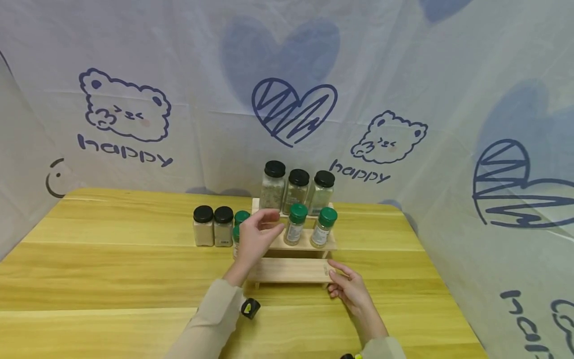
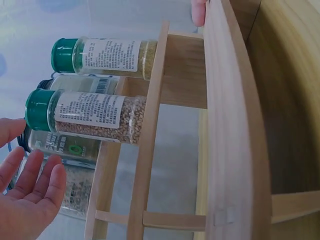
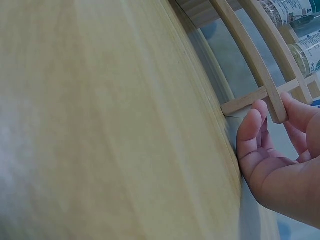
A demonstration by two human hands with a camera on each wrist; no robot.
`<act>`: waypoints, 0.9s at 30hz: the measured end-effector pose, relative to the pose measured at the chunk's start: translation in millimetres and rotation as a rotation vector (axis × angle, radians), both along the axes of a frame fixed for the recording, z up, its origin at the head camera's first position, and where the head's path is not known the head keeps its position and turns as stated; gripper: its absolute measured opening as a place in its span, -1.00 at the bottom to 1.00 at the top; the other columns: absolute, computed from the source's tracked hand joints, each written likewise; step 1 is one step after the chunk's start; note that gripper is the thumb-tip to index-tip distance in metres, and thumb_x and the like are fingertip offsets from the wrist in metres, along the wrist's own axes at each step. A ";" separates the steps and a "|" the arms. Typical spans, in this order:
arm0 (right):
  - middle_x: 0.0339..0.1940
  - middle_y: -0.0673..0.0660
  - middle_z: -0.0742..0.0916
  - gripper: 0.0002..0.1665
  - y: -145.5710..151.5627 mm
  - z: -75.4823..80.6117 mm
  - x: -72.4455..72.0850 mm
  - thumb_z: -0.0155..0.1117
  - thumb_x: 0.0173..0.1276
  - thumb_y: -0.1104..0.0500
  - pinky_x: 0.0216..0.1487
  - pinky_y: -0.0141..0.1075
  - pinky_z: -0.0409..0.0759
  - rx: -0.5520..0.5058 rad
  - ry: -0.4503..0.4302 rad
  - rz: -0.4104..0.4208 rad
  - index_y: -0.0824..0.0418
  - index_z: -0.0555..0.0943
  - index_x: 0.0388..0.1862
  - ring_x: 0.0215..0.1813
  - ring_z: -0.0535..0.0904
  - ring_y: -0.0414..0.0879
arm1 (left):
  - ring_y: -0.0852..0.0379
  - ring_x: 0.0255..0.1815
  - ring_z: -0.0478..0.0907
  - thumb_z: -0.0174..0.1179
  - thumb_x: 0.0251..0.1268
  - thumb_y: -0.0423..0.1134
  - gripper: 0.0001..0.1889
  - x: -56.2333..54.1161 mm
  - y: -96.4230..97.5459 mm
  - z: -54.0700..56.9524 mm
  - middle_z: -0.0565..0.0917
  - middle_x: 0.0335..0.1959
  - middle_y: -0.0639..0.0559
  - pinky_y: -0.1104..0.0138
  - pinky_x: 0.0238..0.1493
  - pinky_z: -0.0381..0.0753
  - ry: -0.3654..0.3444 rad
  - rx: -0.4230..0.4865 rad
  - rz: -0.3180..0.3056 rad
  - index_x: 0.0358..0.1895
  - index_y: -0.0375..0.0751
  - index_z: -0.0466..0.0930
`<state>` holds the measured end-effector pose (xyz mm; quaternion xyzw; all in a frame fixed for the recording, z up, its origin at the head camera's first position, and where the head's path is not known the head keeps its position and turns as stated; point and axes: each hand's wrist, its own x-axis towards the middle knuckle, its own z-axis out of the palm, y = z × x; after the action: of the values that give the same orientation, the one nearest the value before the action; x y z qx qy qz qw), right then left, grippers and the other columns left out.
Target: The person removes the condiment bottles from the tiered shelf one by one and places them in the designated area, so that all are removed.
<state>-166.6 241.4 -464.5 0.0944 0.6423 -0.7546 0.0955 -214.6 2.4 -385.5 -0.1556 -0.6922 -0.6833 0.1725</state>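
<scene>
A three-step wooden spice rack [image 1: 287, 270] stands on the table. Its lowest step is bare. On the middle step are two green-capped spice jars, the left one [image 1: 293, 232] with brown seeds and the right one [image 1: 320, 234]. My left hand [image 1: 257, 237] hovers beside the left jar, fingers loosely bent and holding nothing. In the left wrist view a fingertip comes right at that jar's green cap [image 2: 40, 110]. My right hand [image 1: 352, 291] grips the right end of the lowest step, its fingers [image 3: 250, 125] bent around the wooden end.
Three taller black-capped jars [image 1: 297, 192] fill the top step. Left of the rack, two black-capped jars [image 1: 213, 232] stand on the table [image 1: 112, 279], next to green-capped jars [image 1: 242, 216] partly hidden by my left hand. A printed cloth [image 1: 202, 99] hangs behind.
</scene>
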 end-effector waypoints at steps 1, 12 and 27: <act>-0.52 0.04 0.59 -0.45 -0.1 -0.1 -0.1 0.08 0.31 0.31 -0.59 -0.45 0.50 0.001 0.001 0.000 0.41 0.26 0.25 -0.60 0.50 -0.21 | -0.12 -0.19 0.54 0.28 -0.01 -0.47 -0.71 -0.5 0.8 0.5 0.58 -0.21 -0.32 0.15 -0.17 0.56 0.012 -0.008 0.004 -0.16 -0.49 0.54; -0.54 0.07 0.59 -0.50 0.2 -2.1 -0.1 0.10 0.30 0.30 -0.61 -0.45 0.50 0.008 0.019 -0.022 0.40 0.33 0.21 -0.60 0.50 -0.20 | -0.10 -0.16 0.53 0.31 -0.04 -0.44 -0.63 -5.3 8.8 9.3 0.59 -0.19 -0.25 0.15 -0.19 0.57 0.079 -0.047 0.001 -0.08 -0.41 0.52; -0.58 0.04 0.61 -0.52 0.5 -2.7 -0.9 0.07 0.30 0.34 -0.62 -0.44 0.50 -0.009 0.006 -0.026 0.41 0.33 0.20 -0.63 0.50 -0.22 | 0.00 -0.14 0.52 0.32 -0.02 -0.38 -0.58 -12.1 18.6 10.1 0.60 -0.16 -0.13 0.19 -0.17 0.56 0.081 -0.086 -0.026 0.00 -0.31 0.52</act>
<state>-167.5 241.9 -467.3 0.0998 0.6380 -0.7589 0.0841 -226.7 21.0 -375.4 -0.1993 -0.7114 -0.6481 0.1847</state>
